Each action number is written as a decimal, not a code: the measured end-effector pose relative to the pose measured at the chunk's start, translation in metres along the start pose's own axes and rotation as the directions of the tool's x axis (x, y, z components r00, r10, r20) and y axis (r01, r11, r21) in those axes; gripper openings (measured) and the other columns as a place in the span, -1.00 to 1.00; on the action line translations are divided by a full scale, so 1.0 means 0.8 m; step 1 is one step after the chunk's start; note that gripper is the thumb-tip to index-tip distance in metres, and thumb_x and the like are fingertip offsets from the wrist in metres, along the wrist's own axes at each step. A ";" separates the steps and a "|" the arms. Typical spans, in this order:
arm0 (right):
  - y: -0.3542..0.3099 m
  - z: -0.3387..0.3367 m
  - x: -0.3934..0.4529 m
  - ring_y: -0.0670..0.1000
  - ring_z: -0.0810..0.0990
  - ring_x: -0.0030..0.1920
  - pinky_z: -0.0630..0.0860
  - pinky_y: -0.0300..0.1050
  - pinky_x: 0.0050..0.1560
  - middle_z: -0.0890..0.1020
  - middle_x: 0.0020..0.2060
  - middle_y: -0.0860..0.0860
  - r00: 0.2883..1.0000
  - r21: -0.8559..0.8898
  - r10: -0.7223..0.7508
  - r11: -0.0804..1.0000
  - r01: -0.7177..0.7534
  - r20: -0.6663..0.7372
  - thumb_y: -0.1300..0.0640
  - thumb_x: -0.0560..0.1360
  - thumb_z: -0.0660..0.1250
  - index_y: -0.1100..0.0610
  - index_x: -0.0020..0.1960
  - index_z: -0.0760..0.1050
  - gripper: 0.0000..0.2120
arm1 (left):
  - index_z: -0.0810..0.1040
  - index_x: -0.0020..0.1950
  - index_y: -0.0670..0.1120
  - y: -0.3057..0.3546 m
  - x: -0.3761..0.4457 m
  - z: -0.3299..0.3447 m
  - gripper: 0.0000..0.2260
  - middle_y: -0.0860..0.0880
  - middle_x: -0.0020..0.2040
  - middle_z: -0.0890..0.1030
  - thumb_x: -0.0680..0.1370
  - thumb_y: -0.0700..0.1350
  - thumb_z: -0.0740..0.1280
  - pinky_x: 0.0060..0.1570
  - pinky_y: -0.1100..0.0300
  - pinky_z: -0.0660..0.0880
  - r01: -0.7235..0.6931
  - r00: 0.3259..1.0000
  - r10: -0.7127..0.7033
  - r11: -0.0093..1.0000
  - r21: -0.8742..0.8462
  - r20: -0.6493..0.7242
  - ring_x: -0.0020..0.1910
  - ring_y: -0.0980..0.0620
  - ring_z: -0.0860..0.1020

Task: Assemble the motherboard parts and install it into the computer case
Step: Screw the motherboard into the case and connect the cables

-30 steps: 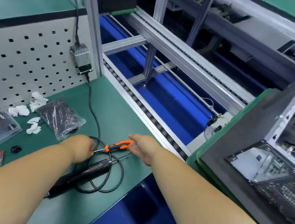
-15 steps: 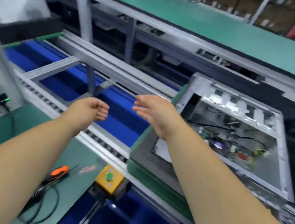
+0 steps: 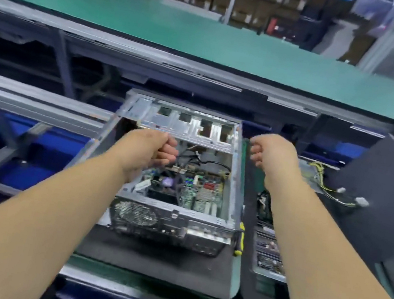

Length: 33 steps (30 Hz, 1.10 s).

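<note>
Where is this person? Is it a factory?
Probably yes, a computer assembly line. An open computer case sits on a dark tray, another tray waits beside it, and long green workbenches run alongside.

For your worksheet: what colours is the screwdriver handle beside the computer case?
Yellow and black screwdriver handle, clearest in the head view.

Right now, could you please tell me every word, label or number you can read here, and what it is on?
None can be read.
Motherboard in the computer case: any markings blurred.
Red sign in the background: too blurred.
</note>
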State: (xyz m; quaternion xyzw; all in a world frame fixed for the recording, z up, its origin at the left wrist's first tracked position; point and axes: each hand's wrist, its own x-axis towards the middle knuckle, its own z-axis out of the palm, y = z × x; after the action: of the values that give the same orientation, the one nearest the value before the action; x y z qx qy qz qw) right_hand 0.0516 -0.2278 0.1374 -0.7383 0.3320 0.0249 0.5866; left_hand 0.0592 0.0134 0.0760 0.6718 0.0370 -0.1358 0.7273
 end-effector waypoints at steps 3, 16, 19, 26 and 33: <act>0.052 -0.025 0.048 -0.01 0.37 -0.68 0.17 -0.35 -0.73 0.43 -0.58 0.06 0.985 -0.181 0.151 0.974 -0.135 0.082 0.19 0.69 0.10 0.20 0.03 0.39 -0.86 | 0.52 -0.16 -0.12 -0.017 0.013 0.033 -0.72 0.07 -0.48 0.53 0.66 -0.01 0.19 -0.55 0.39 0.40 0.129 0.991 -0.129 0.992 0.015 -0.018 -0.55 0.19 0.43; 0.210 0.003 0.106 0.15 0.55 0.26 0.47 -0.07 0.20 0.53 0.30 0.14 0.973 -0.949 0.206 0.314 0.037 0.106 0.18 0.60 0.23 0.24 0.35 0.45 -0.66 | 0.36 -0.24 -0.09 -0.032 0.048 0.046 -0.65 0.01 -0.44 0.28 0.69 0.02 0.07 -0.47 0.27 0.09 0.434 0.897 -0.436 0.900 0.038 0.072 -0.48 0.09 0.14; 0.214 0.005 0.111 0.16 0.53 0.27 0.46 -0.04 0.21 0.53 0.30 0.15 0.981 -0.943 0.180 0.334 0.004 0.068 0.21 0.61 0.19 0.25 0.34 0.45 -0.68 | 0.50 -0.06 -0.21 -0.032 0.056 0.039 -0.76 -0.04 -0.34 0.42 0.67 -0.18 0.09 -0.41 0.27 0.28 0.431 0.893 -0.438 0.898 0.086 0.101 -0.42 0.08 0.32; 0.184 -0.020 0.102 0.17 0.61 -0.05 0.48 -0.05 -0.07 0.63 0.01 0.16 0.972 -0.702 -0.127 0.711 -0.050 -0.197 0.13 0.59 0.23 0.11 0.13 0.46 -0.86 | 0.56 0.03 -0.27 -0.022 0.078 0.019 -0.83 -0.07 -0.31 0.61 0.63 -0.29 0.17 -0.43 0.37 0.49 0.423 0.871 -0.434 0.901 0.097 0.231 -0.36 0.11 0.50; 0.077 -0.025 0.042 -0.17 0.55 -0.48 0.42 -0.15 -0.31 0.65 -0.27 -0.11 0.832 -0.174 -0.460 0.888 0.426 -0.309 0.04 0.43 0.41 -0.09 -0.05 0.47 -0.84 | 0.50 -0.01 -0.28 -0.005 0.108 0.018 -0.92 -0.09 -0.35 0.68 0.61 -0.27 0.26 -0.46 0.37 0.53 0.418 0.870 -0.422 0.905 0.076 0.256 -0.39 0.13 0.64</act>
State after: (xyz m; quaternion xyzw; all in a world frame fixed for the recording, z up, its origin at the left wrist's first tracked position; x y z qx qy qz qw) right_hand 0.0385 -0.2666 0.0771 -0.8158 0.2468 -0.2242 0.4726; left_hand 0.1392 -0.0141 0.0533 0.6298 0.0828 -0.3799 0.6724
